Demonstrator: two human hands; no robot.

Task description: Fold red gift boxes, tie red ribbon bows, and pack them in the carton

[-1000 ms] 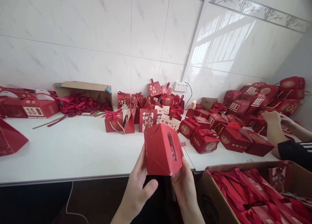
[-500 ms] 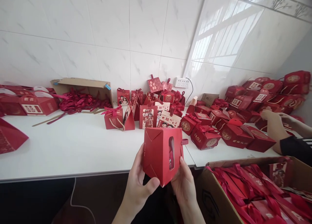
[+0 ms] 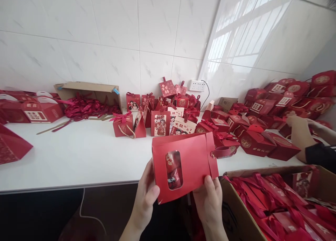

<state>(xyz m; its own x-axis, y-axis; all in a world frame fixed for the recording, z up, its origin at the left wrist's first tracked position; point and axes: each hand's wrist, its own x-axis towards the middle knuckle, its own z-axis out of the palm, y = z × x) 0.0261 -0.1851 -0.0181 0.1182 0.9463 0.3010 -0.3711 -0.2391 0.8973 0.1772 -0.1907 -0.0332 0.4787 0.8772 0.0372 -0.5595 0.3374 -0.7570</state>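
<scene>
Tilted on its side, a red paper gift box (image 3: 194, 160) is held between both hands in front of the table. Its clear window shows wrapped red items inside, and a dark red ribbon loop (image 3: 221, 151) sticks out at its right end. My left hand (image 3: 144, 199) grips the box's left end, thumb on the near lower corner. My right hand (image 3: 208, 200) holds the lower right side, thumb on the front face near the folded flap. The fingers beneath the box are partly hidden.
Several finished gift boxes (image 3: 160, 123) stand on the white table (image 3: 78, 160). A cardboard box of ribbons (image 3: 89, 106) lies at the back left. An open carton (image 3: 238, 206) of red boxes stands right. Another person's arms (image 3: 301, 134) work at the far right, beside stacked boxes.
Both hands have turned the gift box, so its windowed face and ribbon end now show more fully. My right hand has shifted slightly rightward.
</scene>
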